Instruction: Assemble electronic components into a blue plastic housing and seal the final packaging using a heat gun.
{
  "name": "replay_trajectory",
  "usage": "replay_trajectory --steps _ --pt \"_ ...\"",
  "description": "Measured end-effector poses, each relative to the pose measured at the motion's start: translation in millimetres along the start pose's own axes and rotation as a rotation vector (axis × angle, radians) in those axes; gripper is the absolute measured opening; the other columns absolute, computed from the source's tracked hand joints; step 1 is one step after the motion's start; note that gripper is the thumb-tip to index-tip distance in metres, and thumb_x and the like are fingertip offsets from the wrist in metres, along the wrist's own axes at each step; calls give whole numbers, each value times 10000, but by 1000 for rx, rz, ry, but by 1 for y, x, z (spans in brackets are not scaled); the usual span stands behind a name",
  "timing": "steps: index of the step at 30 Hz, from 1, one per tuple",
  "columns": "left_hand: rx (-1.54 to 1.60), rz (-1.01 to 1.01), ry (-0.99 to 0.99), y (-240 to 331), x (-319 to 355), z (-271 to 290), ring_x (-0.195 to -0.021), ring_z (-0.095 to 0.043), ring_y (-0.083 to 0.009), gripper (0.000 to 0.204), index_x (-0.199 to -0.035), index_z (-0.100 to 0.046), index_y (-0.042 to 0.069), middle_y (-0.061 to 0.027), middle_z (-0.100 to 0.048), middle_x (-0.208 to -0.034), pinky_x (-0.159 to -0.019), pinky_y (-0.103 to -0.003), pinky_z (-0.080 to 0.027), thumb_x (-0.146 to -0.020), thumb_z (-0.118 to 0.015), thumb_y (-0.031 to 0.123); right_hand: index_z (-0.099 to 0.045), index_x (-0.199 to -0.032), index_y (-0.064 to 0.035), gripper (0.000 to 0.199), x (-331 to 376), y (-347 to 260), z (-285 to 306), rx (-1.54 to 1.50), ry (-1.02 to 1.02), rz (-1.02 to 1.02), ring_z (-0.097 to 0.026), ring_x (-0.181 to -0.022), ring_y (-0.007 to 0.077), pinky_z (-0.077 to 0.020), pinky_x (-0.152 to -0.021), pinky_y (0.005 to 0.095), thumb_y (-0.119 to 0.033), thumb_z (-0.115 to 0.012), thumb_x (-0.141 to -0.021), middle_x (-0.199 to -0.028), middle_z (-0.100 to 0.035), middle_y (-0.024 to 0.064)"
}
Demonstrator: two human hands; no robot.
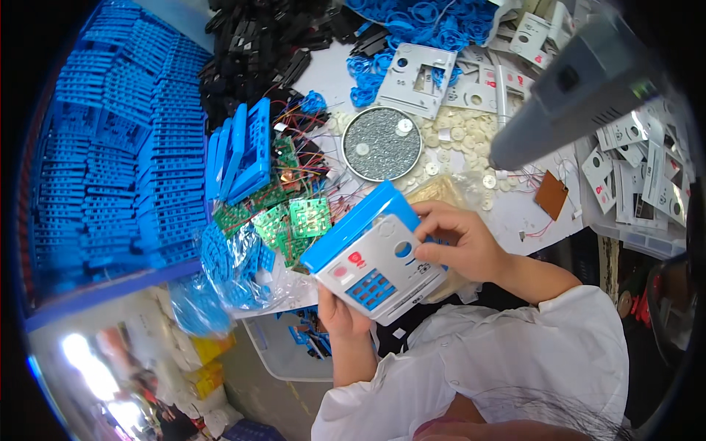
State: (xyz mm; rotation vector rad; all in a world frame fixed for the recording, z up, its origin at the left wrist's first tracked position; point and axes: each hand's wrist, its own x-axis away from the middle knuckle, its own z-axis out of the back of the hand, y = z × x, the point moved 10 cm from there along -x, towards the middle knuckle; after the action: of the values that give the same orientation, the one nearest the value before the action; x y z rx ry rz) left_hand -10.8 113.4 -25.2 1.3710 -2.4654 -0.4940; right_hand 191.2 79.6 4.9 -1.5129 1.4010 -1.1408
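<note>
Between my hands is a plastic casing, its white front panel (397, 283) facing up, with a grid of openings, a round hole and red markings. Bright blue plastic (360, 224) forms its far side and shows through the openings. My left hand (342, 316) grips the casing at its near left edge, the fingers hidden beneath it. At the right end, my right hand (463, 246) is closed on the casing, thumb on the white panel near the round hole. Just beyond it are green circuit boards (309, 217) with thin wires and a round dish (353, 156) of small metal screws.
Blue casings (110, 140) are stacked high at the left. Black parts (254, 59) and blue rings (434, 22) lie at the back. White discs (471, 140) spread by the dish. A thick grey device (581, 88) juts over the right side, near white panels (625, 169).
</note>
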Motion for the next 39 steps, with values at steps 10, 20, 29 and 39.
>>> replay_trajectory --steps 10,20,29,39 --pt "-212 -80 31 21 7 21 -1380 -493 -372 548 -1478 -506 70 -176 -529 -1499 -1161 -573 -360 -1073 -482 439 -545 -1222 -35 409 22 -36 -15 183 118 337 -638 -1115 305 -501 -931 373 -112 -765 -886 -1293 -625 181" --pt "-36 -98 1 18 15 29 -1335 -541 -343 535 -1441 -549 108 -136 -568 -1471 -1143 -562 -386 -1065 -482 482 -507 -1320 -38 495 24 -47 -38 354 46 460 -623 -1085 357 -502 -931 408 -103 -738 -887 -1252 -605 182" --pt "38 -64 -34 16 13 29 -1359 -514 -340 545 -1446 -544 107 -138 -545 -1493 -1163 -579 -348 -1075 -448 494 -489 -1372 -49 519 19 -43 -40 268 -105 346 -584 -1181 377 -465 -1001 430 -92 -701 -900 -1290 -581 191" --pt "-34 -137 27 20 17 29 -1315 -552 -357 552 -1445 -546 103 -155 -568 -1463 -1137 -574 -391 -1075 -442 500 -498 -1344 -30 490 22 -49 -41 381 -68 486 -583 -1141 385 -460 -992 437 -51 -680 -890 -1353 -581 204"
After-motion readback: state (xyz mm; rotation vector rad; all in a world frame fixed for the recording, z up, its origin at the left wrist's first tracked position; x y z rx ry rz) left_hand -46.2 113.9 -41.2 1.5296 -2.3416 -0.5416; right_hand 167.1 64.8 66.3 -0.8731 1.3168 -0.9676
